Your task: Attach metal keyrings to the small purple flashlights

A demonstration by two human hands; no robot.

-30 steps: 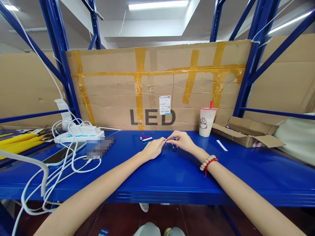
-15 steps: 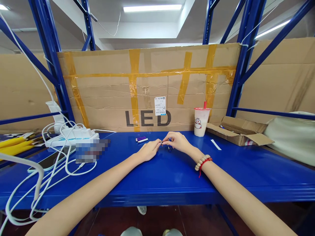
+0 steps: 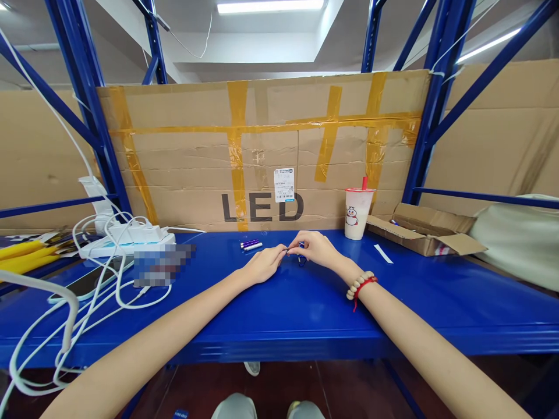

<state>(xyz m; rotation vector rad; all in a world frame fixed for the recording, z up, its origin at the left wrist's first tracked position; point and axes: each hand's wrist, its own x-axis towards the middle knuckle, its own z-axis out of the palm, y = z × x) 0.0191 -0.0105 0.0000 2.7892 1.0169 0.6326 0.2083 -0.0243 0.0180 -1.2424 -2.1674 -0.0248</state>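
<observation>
My left hand (image 3: 264,263) rests on the blue tabletop, its fingers closed and pointing right. Fingertip to fingertip with it, my right hand (image 3: 318,247) is pinched, wearing a beaded bracelet (image 3: 362,284) and red cord at the wrist. A tiny dark piece shows between both sets of fingertips, too small to name. Just under the right fingers lies a small dark blue piece (image 3: 301,261), partly hidden by them. Behind my left hand lie a purple cylinder (image 3: 249,242) and a silvery one (image 3: 253,247), side by side.
A drink cup (image 3: 356,218) with a red straw stands behind my right hand. Beside it are a white strip (image 3: 383,254) and an open cardboard box (image 3: 419,237). White cables, a power strip (image 3: 151,234) and a phone (image 3: 87,285) crowd the left side.
Both hands keep nearly the same pose, with fingertips meeting around the tiny dark piece. The whole view has shifted slightly; the objects on the table stay put.
</observation>
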